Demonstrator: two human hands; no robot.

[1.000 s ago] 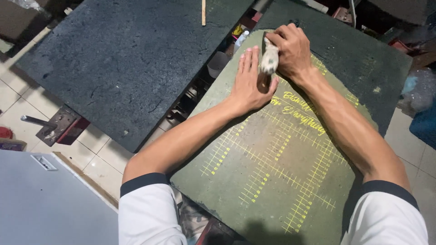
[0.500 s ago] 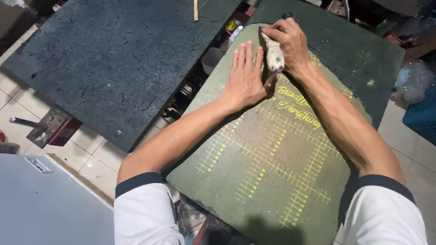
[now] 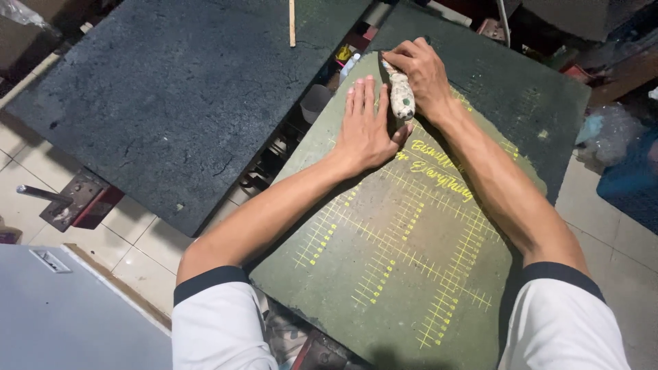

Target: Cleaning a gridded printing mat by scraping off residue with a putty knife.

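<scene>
One camera only, worn on the head, looking steeply down and a little forward over both forearms. It sits close above the green board (image 3: 411,274), which fills the frame from 6 toward 1 o'clock. A dark slab (image 3: 171,96) lies toward 10 o'clock, tiled floor (image 3: 130,253) at 8. The cluttered far edge at 1 to 2 o'clock is probably shelving, too dim to tell.

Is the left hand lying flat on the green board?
Yes, the left hand rests palm down, fingers spread, on the green board.
</scene>
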